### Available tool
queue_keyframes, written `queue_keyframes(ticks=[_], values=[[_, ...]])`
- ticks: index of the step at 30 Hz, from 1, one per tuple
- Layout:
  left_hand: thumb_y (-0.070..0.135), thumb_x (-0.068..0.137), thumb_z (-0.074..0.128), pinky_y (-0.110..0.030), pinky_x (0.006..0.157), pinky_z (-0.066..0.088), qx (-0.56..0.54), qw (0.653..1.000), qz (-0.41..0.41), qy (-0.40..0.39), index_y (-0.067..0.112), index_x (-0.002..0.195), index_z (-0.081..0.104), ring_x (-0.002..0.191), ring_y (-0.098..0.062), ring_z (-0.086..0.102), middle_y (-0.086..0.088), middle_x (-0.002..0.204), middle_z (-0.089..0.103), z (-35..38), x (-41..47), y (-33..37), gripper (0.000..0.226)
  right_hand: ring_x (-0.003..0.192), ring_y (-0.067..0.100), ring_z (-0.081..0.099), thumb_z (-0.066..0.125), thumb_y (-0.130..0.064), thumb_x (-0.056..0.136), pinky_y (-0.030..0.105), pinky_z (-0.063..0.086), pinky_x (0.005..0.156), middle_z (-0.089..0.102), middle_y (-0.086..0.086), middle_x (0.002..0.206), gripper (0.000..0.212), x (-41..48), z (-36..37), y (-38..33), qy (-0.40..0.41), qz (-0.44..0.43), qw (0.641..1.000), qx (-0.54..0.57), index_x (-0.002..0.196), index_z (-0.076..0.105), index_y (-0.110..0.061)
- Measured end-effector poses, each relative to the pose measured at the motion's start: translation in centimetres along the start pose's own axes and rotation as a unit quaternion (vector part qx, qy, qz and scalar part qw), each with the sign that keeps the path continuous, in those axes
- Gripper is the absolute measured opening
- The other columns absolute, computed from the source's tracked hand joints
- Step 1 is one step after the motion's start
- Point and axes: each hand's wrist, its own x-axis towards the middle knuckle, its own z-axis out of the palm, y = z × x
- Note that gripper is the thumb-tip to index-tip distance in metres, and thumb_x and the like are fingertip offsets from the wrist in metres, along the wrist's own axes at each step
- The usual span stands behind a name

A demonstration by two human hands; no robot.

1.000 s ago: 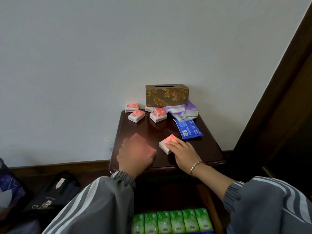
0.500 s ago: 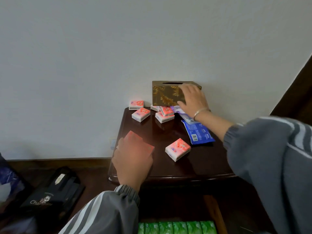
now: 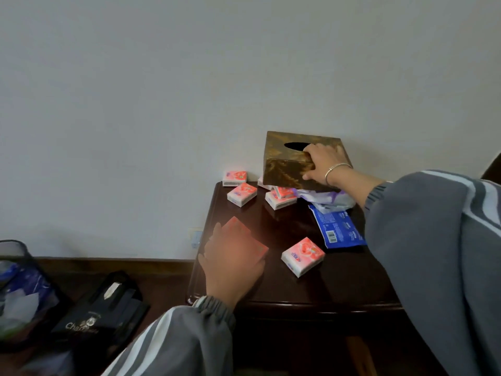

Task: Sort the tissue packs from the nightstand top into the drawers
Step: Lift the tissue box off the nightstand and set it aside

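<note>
The stiff gold tissue box [image 3: 287, 169] is gripped by the right hand [image 3: 322, 164] and, unlike half a second ago, is held lifted and tilted over the back edge of the nightstand [image 3: 325, 289]. A flat pink pack [image 3: 238, 226] near the left edge is covered by the left hand [image 3: 230, 264], its grip not discernible; bare glossy wood is left at the front.

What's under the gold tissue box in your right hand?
The right hand holds the gold tissue box tilted above the nightstand. Below it show a purple-and-white pack and part of a pink pack. Anything further back beneath it is covered.
</note>
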Motion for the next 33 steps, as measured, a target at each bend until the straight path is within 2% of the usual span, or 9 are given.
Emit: queue_keyframes(ticks=[5,10,12,14,17,19,23,27,33], values=[[0.093,0.048,0.049,-0.070,0.108,0.005,-0.086,0.990,-0.003,-0.116,0.050,0.143,-0.017,0.146,-0.035,-0.017,0.003,0.156,-0.029,-1.8,1.9,0.1,0.124,0.115,0.028,0.051,0.079,-0.032,0.070,0.041,0.042,0.098,0.057,0.008,0.123,0.063,-5.7,-2.6,1.4,0.162,-0.010,0.974,0.158,0.124,0.050,-0.017],[0.083,0.074,0.040,-0.067,0.110,-0.001,-0.102,0.994,0.018,-0.044,0.050,0.147,-0.008,0.146,-0.028,-0.021,0.005,0.157,-0.029,-6.3,2.2,1.9,0.093,0.114,0.025,0.049,0.077,-0.032,0.072,0.036,0.040,0.094,0.054,0.007,0.122,0.063,-12.7,-7.7,2.4,0.138,-0.092,0.970,0.176,0.127,0.049,-0.017],[0.071,0.084,0.041,-0.049,0.117,0.017,-0.233,0.971,0.034,-0.030,0.046,0.148,0.015,0.149,-0.018,0.002,-0.001,0.161,-0.002,-9.1,1.4,3.5,0.073,0.111,0.024,0.049,0.078,-0.034,0.071,0.035,0.040,0.094,0.055,0.004,0.120,0.064,-15.9,-9.3,1.9,0.101,-0.147,0.975,0.133,0.127,0.050,-0.019],[0.074,0.080,0.043,-0.020,0.090,0.048,-0.453,0.887,0.020,-0.091,0.049,0.132,0.040,0.120,0.008,0.048,0.006,0.142,0.038,-11.9,-0.3,5.1,0.058,0.108,0.022,0.050,0.079,-0.036,0.068,0.032,0.035,0.093,0.057,0.003,0.117,0.065,-18.9,-9.9,0.8,0.065,-0.226,0.970,0.063,0.125,0.053,-0.018],[0.077,0.062,0.063,-0.032,0.073,0.057,-0.569,0.772,-0.084,-0.270,0.037,0.134,0.042,0.098,-0.013,0.068,0.003,0.126,0.060,-14.2,-3.0,5.3,0.085,0.111,0.023,0.053,0.077,-0.037,0.068,0.037,0.033,0.102,0.058,0.003,0.117,0.065,-22.6,-8.9,-1.0,0.046,-0.312,0.949,-0.009,0.126,0.054,-0.016],[0.060,0.064,0.078,-0.046,0.088,0.056,-0.567,0.753,-0.119,-0.310,0.033,0.135,0.042,0.105,-0.027,0.068,-0.009,0.124,0.065,-14.1,-4.4,3.9,0.085,0.114,0.022,0.053,0.075,-0.037,0.070,0.039,0.030,0.107,0.057,0.002,0.121,0.066,-24.2,-7.8,-1.9,0.046,-0.324,0.945,0.004,0.129,0.053,-0.018],[0.049,0.067,0.078,-0.032,0.061,0.054,-0.596,0.746,-0.129,-0.268,0.022,0.125,0.055,0.081,-0.027,0.069,-0.011,0.099,0.072,-14.7,-6.3,0.3,0.068,0.119,0.019,0.051,0.063,-0.043,0.082,0.035,0.034,0.106,0.057,0.002,0.128,0.056,-25.1,-5.3,-3.3,0.093,-0.371,0.921,0.080,0.131,0.054,-0.017],[0.047,0.075,0.072,-0.040,0.074,0.057,-0.606,0.764,-0.167,-0.144,0.019,0.117,0.062,0.080,-0.024,0.070,-0.007,0.095,0.074,-15.9,-5.6,-4.1,0.052,0.103,0.021,0.058,0.055,-0.042,0.089,0.025,0.040,0.095,0.065,0.005,0.108,0.037,-21.5,-3.1,-1.3,0.269,-0.200,0.913,0.233,0.105,0.068,-0.011],[0.045,0.080,0.069,-0.025,0.046,0.052,-0.676,0.705,-0.208,-0.049,0.021,0.107,0.065,0.055,-0.016,0.070,-0.001,0.070,0.073,-16.6,-4.2,-8.2,0.037,0.113,0.035,0.050,0.066,-0.047,0.081,0.040,0.041,0.091,0.059,0.014,0.120,0.051,-10.4,0.7,-1.2,0.078,0.061,0.991,0.095,0.114,0.059,-0.010]])
